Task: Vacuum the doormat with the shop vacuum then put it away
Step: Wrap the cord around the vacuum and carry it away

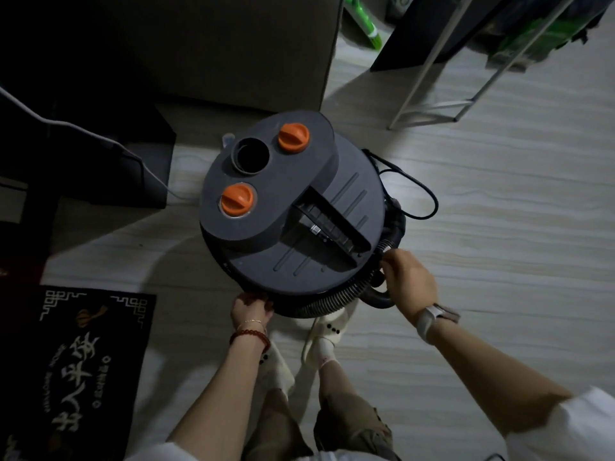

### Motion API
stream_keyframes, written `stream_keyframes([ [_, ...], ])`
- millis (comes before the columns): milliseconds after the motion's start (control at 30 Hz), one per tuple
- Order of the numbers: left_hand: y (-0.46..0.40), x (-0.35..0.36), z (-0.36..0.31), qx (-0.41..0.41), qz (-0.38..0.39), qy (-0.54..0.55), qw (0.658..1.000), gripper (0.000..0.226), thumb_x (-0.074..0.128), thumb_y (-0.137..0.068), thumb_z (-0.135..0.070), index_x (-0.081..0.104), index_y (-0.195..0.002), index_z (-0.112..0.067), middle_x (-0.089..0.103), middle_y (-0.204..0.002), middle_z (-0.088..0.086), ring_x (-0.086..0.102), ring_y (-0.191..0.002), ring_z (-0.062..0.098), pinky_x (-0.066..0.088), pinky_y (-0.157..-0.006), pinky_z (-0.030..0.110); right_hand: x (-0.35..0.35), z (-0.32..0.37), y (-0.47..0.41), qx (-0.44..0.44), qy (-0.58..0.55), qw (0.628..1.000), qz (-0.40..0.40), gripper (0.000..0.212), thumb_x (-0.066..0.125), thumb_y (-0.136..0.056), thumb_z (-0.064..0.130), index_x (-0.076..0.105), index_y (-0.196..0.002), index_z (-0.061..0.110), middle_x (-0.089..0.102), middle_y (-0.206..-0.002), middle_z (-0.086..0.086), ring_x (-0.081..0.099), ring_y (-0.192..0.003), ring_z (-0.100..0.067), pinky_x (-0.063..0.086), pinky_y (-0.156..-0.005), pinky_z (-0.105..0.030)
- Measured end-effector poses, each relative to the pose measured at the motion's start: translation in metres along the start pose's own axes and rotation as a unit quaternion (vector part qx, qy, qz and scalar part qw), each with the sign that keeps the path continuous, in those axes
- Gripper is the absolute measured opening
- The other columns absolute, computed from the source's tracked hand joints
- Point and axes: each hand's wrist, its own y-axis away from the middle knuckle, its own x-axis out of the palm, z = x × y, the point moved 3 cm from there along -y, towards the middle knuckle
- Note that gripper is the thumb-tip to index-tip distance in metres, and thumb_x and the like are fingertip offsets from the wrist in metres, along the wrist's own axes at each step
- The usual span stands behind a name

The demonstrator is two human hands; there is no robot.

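Observation:
The shop vacuum [293,207], a round dark grey drum with two orange knobs and an open hose port on its lid, stands on the floor in the middle of the head view. Its ribbed black hose [336,299] is wound around the near side, and a black power cord [416,191] loops at its right. My left hand [251,309] grips the lid's near rim. My right hand [407,281] grips the drum's right side by the hose end. The black doormat [76,361] with white characters lies flat at the lower left, apart from the vacuum.
A large cardboard box [239,48] stands behind the vacuum. Dark furniture [109,161] with a white cable [100,138] fills the left. A white metal rack [442,104] stands at the upper right beside a green broom [366,24]. My feet in white slippers [319,341] are under the drum's near edge.

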Motion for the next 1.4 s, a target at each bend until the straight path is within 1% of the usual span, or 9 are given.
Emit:
stream_keyframes([
  [167,0.013,0.011,0.005,-0.014,0.025,0.060,0.998,0.021,0.039,-0.090,0.012,0.051,-0.099,-0.003,0.055,-0.080,0.009,0.054,-0.078,0.022,0.054,-0.060,0.031,0.027,0.012,0.007,0.182,-0.270,0.945,-0.014,0.032,0.055,-0.090,0.016,0.040,-0.115,0.004,0.058,-0.091,-0.010,0.054,-0.078,-0.024,0.039,-0.068,-0.029],
  [367,0.035,0.008,0.006,0.081,0.004,-0.053,0.995,0.017,0.045,-0.091,0.004,0.046,-0.102,-0.009,0.052,-0.081,0.004,0.052,-0.069,0.019,0.048,-0.051,0.015,0.028,0.003,-0.003,0.201,-0.272,0.941,-0.016,0.026,0.055,-0.090,0.023,0.041,-0.109,0.012,0.056,-0.087,-0.002,0.053,-0.075,-0.022,0.038,-0.068,-0.031],
  [467,0.048,-0.001,-0.002,0.160,-0.026,-0.134,0.978,0.034,0.052,-0.090,-0.005,0.044,-0.123,-0.005,0.057,-0.101,0.011,0.058,-0.098,0.034,0.051,-0.086,0.035,0.026,0.002,-0.014,0.200,-0.288,0.937,0.001,0.022,0.058,-0.087,0.022,0.040,-0.099,0.018,0.057,-0.087,-0.002,0.055,-0.076,-0.022,0.043,-0.067,-0.027],
  [567,0.069,-0.007,-0.021,0.258,-0.041,-0.193,0.946,0.036,0.055,-0.089,-0.005,0.046,-0.124,-0.001,0.053,-0.119,0.019,0.054,-0.102,0.025,0.041,-0.085,0.027,0.022,0.000,-0.026,0.194,-0.311,0.930,-0.003,0.018,0.059,-0.087,0.018,0.042,-0.092,0.018,0.055,-0.084,-0.002,0.053,-0.069,-0.016,0.040,-0.052,-0.013],
  [667,0.093,-0.004,-0.046,0.415,-0.051,-0.266,0.869,0.035,0.055,-0.088,-0.015,0.050,-0.121,-0.003,0.049,-0.122,0.017,0.050,-0.111,0.027,0.039,-0.088,0.030,0.017,-0.001,-0.038,0.196,-0.338,0.920,-0.034,0.013,0.057,-0.089,0.020,0.047,-0.081,0.022,0.061,-0.079,-0.008,0.059,-0.072,-0.024,0.048,-0.064,-0.033],
  [767,0.105,0.017,-0.066,0.567,-0.050,-0.372,0.733,0.043,0.048,-0.084,-0.029,0.053,-0.120,-0.007,0.050,-0.125,0.016,0.039,-0.118,0.026,0.038,-0.096,0.046,0.015,0.002,-0.046,0.208,-0.328,0.920,-0.058,0.012,0.055,-0.090,0.024,0.050,-0.083,0.016,0.063,-0.079,-0.008,0.059,-0.073,-0.024,0.047,-0.069,-0.035],
  [900,0.101,0.056,-0.090,0.593,-0.057,-0.497,0.631,0.057,0.046,-0.080,-0.039,0.040,-0.133,-0.020,0.036,-0.145,0.013,0.021,-0.136,0.028,0.023,-0.104,0.059,0.017,0.005,-0.064,0.255,-0.323,0.910,-0.056,0.017,0.054,-0.090,0.026,0.045,-0.078,0.018,0.059,-0.084,-0.005,0.054,-0.079,-0.024,0.044,-0.074,-0.035],
  [1233,0.092,0.061,-0.120,0.508,-0.059,-0.586,0.628,0.068,0.057,-0.086,-0.035,0.025,-0.145,-0.024,0.007,-0.157,0.001,0.003,-0.145,0.023,0.003,-0.114,0.049,-0.013,0.026,-0.124,0.277,-0.308,0.903,0.112,0.018,0.057,-0.084,0.021,0.053,-0.074,0.006,0.056,-0.076,-0.011,0.055,-0.075,-0.026,0.040,-0.067,-0.030],
  [1400,0.093,0.066,-0.135,0.499,-0.059,-0.569,0.651,0.072,0.056,-0.088,-0.034,0.016,-0.147,-0.025,0.008,-0.157,-0.002,0.003,-0.145,0.020,0.005,-0.114,0.047,-0.011,0.042,-0.105,0.217,-0.384,0.897,0.034,0.026,0.049,-0.094,0.021,0.046,-0.115,0.007,0.050,-0.077,0.003,0.047,-0.073,-0.016,0.040,-0.073,-0.032],
])
